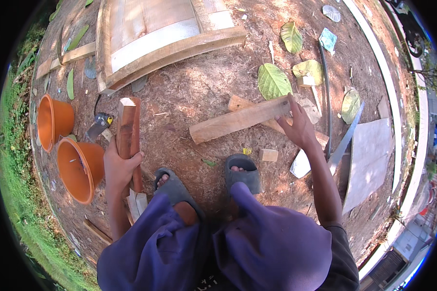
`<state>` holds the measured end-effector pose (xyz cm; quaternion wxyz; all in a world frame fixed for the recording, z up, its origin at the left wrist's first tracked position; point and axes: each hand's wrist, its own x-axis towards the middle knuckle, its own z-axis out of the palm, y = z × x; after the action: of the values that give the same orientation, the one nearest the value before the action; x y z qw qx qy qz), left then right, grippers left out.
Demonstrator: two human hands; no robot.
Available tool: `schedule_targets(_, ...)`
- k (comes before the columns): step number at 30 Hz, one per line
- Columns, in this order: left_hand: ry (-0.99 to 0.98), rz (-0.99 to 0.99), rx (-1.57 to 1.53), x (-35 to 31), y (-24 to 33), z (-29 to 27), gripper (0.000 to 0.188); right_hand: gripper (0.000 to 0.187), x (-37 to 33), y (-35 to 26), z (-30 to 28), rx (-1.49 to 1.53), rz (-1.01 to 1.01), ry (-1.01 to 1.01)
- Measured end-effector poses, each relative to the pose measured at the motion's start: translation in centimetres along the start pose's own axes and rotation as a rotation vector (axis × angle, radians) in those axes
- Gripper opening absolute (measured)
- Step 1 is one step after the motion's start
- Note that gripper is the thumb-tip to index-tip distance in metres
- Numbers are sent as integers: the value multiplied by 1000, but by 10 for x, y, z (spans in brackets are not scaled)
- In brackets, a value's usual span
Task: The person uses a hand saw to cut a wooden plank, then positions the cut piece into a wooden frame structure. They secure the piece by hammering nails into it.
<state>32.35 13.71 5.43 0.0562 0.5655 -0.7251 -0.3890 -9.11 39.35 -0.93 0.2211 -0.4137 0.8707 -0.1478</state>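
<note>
My left hand (119, 165) is closed around a short reddish-brown wooden piece (127, 123) held upright, with a second reddish strip (137, 169) close against it. Just left of that hand lies a hammer (99, 125) with a dark head, its handle partly hidden. At the right, my right hand (298, 125) grips the far end of a pale wooden block (238, 119), thumb on the near side and fingers over the end. Beneath this block another wooden piece (240, 103) lies slantwise on the ground, partly covered.
A large wooden frame with panels (175, 53) lies ahead. Two orange pots (80, 169) stand at the left. On the right are a handsaw blade (345, 138), a grey board (369, 160) and a dark rod (327, 92). A small wood block (268, 154) sits beside my sandal (243, 174).
</note>
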Motion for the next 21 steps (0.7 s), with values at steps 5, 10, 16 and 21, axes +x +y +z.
schedule_targets(5,6,-42,428,13,-12,14,67,75,15,13,8,155,240,100)
schedule_targets(10,16,-79,578,17,-28,30,67,52,-7,10,-19,543,102,-11)
schedule_targets(16,34,-81,624,24,-36,45,61,48,-29,10,-24,305,-254,148)
schedule_targets(21,-25,-103,666,29,-36,52,64,49,-30,11,-22,258,-304,191)
